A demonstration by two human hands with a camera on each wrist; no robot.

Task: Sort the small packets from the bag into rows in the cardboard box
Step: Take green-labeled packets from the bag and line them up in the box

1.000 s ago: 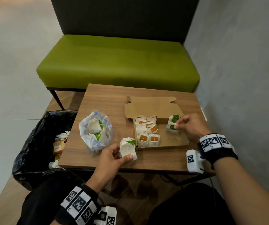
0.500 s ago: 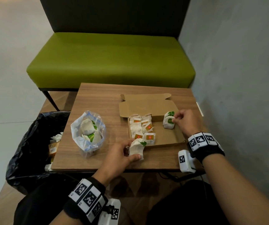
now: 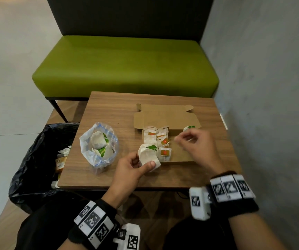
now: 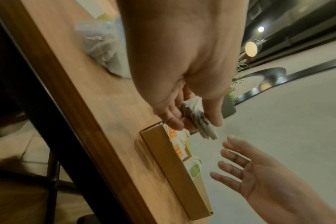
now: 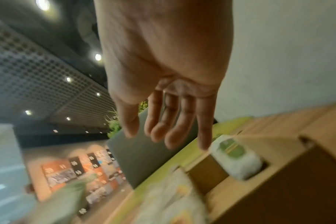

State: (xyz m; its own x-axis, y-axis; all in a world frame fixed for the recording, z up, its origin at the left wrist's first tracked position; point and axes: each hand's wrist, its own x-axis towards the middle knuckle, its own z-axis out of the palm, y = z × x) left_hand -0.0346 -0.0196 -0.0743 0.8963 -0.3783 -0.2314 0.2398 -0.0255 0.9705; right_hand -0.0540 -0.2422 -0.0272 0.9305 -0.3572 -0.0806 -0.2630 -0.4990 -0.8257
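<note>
Left hand (image 3: 130, 170) pinches a stack of green-leaf packets (image 3: 147, 156) at the cardboard box's (image 3: 181, 156) near-left corner, likely for the right hand (image 3: 197, 147), fingers spread, empty.

Green bench seat (image 3: 125, 64) behind wooden table (image 3: 109, 112), black bin bag (image 3: 35, 159) beside it holding litter, grey wall (image 3: 264, 69)

On the table (image 3: 109, 112), the cardboard box (image 3: 181, 154) sat toward the right edge, its lid (image 3: 165, 116) folded back behind it. The bag (image 3: 98, 145) stood left of it. A bin (image 3: 33, 159) stood off the table's left edge; a bench (image 3: 125, 67) lay behind.
</note>
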